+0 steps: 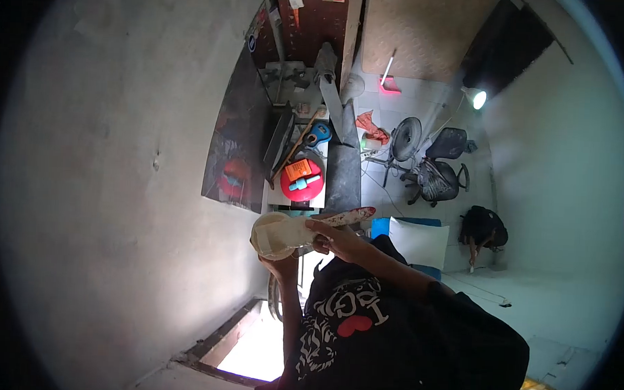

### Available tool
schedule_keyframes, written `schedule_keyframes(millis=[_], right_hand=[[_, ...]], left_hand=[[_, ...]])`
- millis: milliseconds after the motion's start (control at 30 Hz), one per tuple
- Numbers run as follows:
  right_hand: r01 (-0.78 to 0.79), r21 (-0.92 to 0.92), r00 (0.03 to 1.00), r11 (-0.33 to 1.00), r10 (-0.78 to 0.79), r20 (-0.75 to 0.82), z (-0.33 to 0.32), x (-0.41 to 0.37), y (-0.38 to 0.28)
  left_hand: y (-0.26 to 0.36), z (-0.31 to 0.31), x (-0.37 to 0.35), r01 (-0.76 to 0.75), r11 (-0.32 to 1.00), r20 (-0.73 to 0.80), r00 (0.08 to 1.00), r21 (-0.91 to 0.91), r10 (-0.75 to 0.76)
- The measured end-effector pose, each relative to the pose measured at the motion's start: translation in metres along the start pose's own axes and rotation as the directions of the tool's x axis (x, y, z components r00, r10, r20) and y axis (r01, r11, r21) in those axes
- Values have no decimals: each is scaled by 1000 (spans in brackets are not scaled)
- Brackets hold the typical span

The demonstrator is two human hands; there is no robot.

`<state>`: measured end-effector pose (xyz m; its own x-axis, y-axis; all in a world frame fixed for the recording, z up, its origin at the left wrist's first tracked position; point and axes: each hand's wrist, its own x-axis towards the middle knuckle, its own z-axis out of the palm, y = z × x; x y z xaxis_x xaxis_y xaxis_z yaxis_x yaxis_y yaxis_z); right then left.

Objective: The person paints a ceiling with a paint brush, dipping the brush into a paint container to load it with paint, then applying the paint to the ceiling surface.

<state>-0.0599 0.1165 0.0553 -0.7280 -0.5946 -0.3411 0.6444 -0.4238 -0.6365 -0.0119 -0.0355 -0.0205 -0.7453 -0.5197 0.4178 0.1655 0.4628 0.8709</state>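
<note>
— Where is the thing being worked on?

— Up in the air, close in front of the chest, well short of the counter (320, 195). It's a pale piece (275, 236), rounded and thick at the edge.

— And the hands?

— The left hand (279, 266) cups it from below, fingers closed on its near side. The right hand (338, 243) has its fingers clamped on the right end, thumb on top. A long flat strip (352, 214) with reddish marks juts out to the right there. I can't tell whether the strip is part of the pale piece or separate.

— Which step would you call it?

— Handling or checking, I'd judge: gripped in both hands, nothing set down.

— What would a next move need?

— A steady left hold while the right shifts along the strip. The counter beyond is crowded: a red tray (318, 187) sits on it. Another person (482, 232) crouches on the floor, far right.
</note>
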Motion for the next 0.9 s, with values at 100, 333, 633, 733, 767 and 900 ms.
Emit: schedule_keyframes(millis=[100,333,633,733,767,900], right_hand=[[-6,13,1000,1000,6,-12,2,-2,-4],[16,20,999,1000,-16,32,-1,-2,-5],[-52,49,992,997,46,120,13,1,0],[-66,65,991,996,58,121,12,2,2],[-58,50,993,997,53,109,12,3,4],[-44,70,993,997,36,110,10,2,4]], left_hand=[[-10,3,2,-64,995,10,998,73,63],[-15,-6,1,14,996,28,999,92,-16],[-16,-21,-4,-22,998,27,999,57,20],[-3,-19,-2,56,998,63,997,-19,-54],[2,-18,-1,114,990,73,991,-87,-108],[13,-13,-4,53,984,18,999,-170,-51]])
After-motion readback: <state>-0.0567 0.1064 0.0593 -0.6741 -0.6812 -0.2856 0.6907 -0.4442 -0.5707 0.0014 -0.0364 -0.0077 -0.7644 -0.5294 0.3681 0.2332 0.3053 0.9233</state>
